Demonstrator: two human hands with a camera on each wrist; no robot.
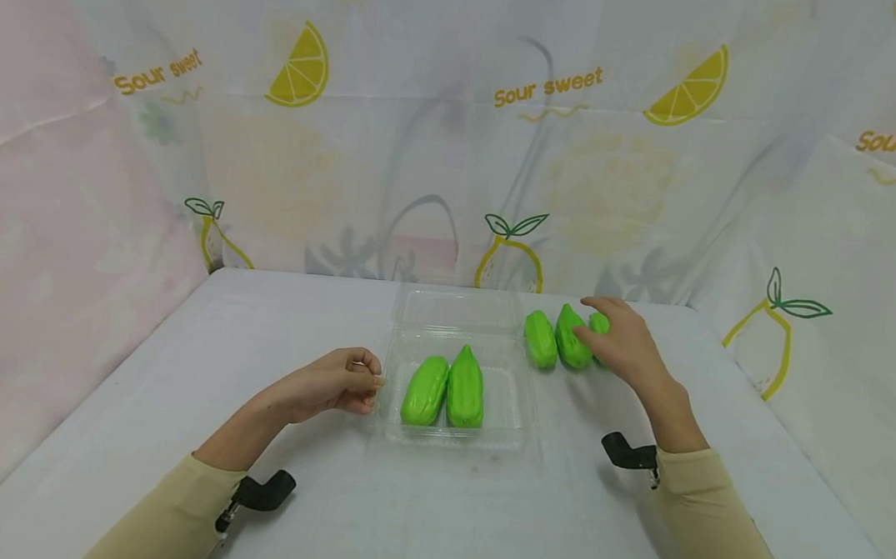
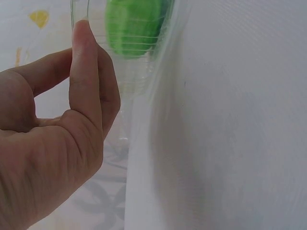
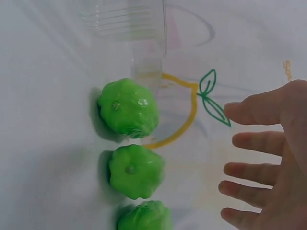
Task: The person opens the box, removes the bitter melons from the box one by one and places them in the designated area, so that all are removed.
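Note:
A clear plastic clamshell box (image 1: 506, 399) stands with its lid (image 1: 457, 309) folded back. Two bright green ridged model vegetables (image 1: 466, 389) lie side by side in it. My left hand (image 1: 332, 384) pinches the box's left rim between thumb and fingers; the left wrist view shows the thumb tip on the clear edge. Right of the box, three more green vegetables (image 3: 136, 171) lie in a row on the table. Above them hovers my right hand (image 1: 624, 341), fingers spread and holding nothing, partly covering the rightmost one in the head view.
A white cloth covers the table (image 1: 438, 512). Behind it hangs a curtain (image 1: 393, 160) printed with lemons and words, with more cloth at both sides. Each wrist carries a small black camera mount (image 1: 258, 492).

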